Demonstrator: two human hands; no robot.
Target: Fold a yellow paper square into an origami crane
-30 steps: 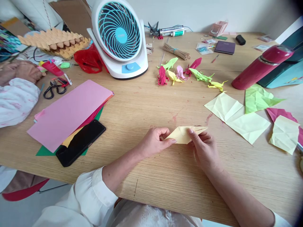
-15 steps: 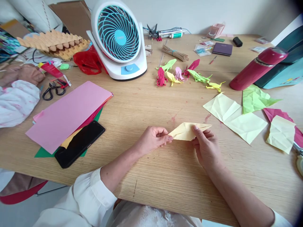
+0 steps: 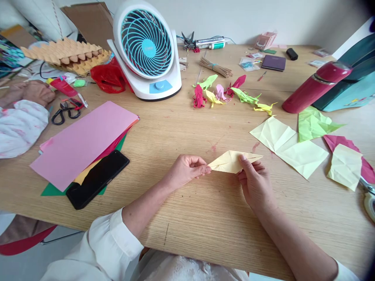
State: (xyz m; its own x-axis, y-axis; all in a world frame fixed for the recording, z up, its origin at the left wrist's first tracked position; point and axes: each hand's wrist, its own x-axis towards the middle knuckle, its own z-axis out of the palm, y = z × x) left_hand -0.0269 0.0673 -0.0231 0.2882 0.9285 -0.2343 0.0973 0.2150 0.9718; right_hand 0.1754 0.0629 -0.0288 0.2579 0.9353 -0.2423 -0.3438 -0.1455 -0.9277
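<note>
A folded pale yellow origami paper [image 3: 227, 161], long and pointed at both ends, is held level just over the table. My left hand [image 3: 190, 170] pinches its left tip between thumb and fingers. My right hand [image 3: 255, 179] grips the right part, thumb on top and fingers curled beneath. Creased pale yellow sheets [image 3: 293, 146] lie to the right of my right hand, with a crumpled green sheet [image 3: 316, 124] partly over them. Beyond my hands sits a group of small folded paper figures in several colours, among them a red one [image 3: 199, 96].
A phone [image 3: 98, 178] rests on stacked coloured paper [image 3: 88, 140] at the left. A white fan [image 3: 148, 47] stands behind. Right of it are a bundle of sticks [image 3: 216, 67] and a red bottle [image 3: 316, 86]. Another person's hands [image 3: 36, 93] are at far left, near scissors [image 3: 66, 112].
My left hand has slid slightly left towards the paper's tip, showing more of that end. My right hand keeps its grip. The view has shifted very slightly.
</note>
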